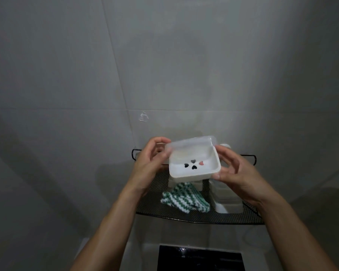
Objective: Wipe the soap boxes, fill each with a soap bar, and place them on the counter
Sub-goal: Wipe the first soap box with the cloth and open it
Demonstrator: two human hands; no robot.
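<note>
A white soap box [194, 169] with heart-shaped holes in its floor is held in the air above the black mesh shelf [200, 218]. Its clear lid [192, 144] stands open at the back. No soap bar shows inside it. My left hand [153, 163] grips the box's left side and the lid edge. My right hand [231, 169] holds the right side. A green and white striped cloth [184, 198] lies on the shelf under the box.
More white soap boxes [225, 200] are stacked on the shelf at the right, and others sit partly hidden behind the held box. A grey tiled wall [164, 65] rises behind. Below the shelf lies a dark rectangular panel [200, 259].
</note>
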